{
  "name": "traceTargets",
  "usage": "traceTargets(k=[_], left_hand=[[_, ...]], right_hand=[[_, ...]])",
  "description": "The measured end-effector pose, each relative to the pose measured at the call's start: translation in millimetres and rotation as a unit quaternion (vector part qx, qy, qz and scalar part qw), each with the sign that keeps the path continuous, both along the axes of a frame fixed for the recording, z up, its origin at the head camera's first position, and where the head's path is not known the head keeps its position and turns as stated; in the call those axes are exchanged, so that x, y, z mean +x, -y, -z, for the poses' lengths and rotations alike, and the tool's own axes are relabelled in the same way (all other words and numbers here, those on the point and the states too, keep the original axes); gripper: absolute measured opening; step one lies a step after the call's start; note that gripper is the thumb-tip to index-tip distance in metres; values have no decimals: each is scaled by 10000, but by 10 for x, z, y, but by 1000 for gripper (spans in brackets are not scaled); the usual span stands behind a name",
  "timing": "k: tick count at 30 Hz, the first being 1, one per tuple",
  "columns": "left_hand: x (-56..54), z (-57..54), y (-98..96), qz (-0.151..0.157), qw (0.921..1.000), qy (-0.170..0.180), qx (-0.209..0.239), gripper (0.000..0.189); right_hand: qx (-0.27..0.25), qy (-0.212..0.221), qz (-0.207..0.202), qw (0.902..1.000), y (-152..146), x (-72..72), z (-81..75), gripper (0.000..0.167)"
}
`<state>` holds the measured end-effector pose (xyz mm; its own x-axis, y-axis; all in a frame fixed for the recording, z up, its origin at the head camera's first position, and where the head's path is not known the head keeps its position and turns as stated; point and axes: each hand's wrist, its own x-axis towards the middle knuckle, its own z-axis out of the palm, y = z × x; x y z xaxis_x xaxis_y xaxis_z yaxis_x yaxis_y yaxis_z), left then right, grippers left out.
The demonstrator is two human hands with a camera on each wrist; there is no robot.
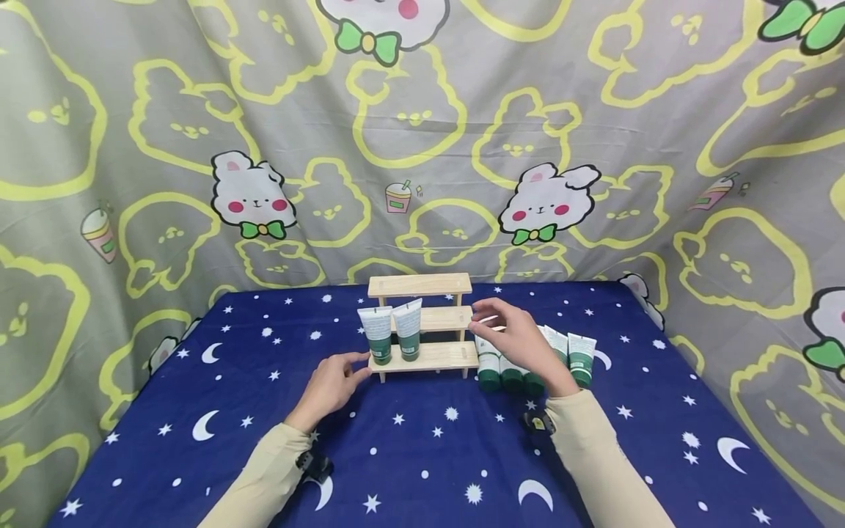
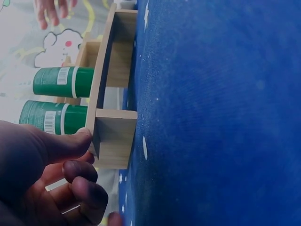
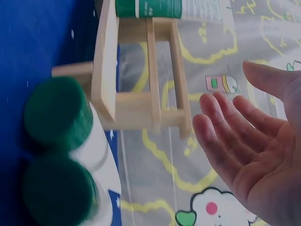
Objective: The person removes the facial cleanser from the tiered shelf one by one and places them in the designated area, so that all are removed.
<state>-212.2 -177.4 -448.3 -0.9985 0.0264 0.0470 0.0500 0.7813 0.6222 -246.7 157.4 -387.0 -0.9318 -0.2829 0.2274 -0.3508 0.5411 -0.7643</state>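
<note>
A three-step wooden display stand [image 1: 429, 357] bears two green-and-white squeeze tubes, standing on their caps on its lowest step. One tube [image 1: 377, 337] is at the step's left end; the other tube [image 1: 408, 334] stands close on its right. With thumb and fingers, my left hand [image 1: 335, 383] pinches the left end of that step; the left wrist view shows the thumb [image 2: 77, 143] at its edge. My right hand [image 1: 515, 339] hovers right of the stand, holding nothing, its fingers [image 3: 221, 127] spread and slightly bent in the right wrist view.
Several more tubes stand or lie in a group right of the stand, partly behind my right hand; one tube [image 1: 581, 359] is at the group's right end. Two green caps, a nearer cap [image 3: 59, 188] among them, show in the right wrist view. A patterned curtain [image 1: 409, 147] hangs behind the blue starry cloth [image 1: 422, 469].
</note>
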Motion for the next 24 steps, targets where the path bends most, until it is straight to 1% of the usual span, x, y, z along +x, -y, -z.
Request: traceTargets(k=[5,13,19,24], left_hand=[[-1,6,6,66,9999,-14,111,37],[-6,-8,4,83,9999,-55,-35,37],[-6,2,4,88,9999,-39,-33,37],[-4,1,7,48,10000,-11,-55,37]], right_hand=[[-159,63,-235,9996,176,-21,47,42],[-296,182,-362,9987,424,-74,119,35],[-479,336,-433,9973,586,-98,156,39],[-720,334,-404,9960,705,-108,202,45]])
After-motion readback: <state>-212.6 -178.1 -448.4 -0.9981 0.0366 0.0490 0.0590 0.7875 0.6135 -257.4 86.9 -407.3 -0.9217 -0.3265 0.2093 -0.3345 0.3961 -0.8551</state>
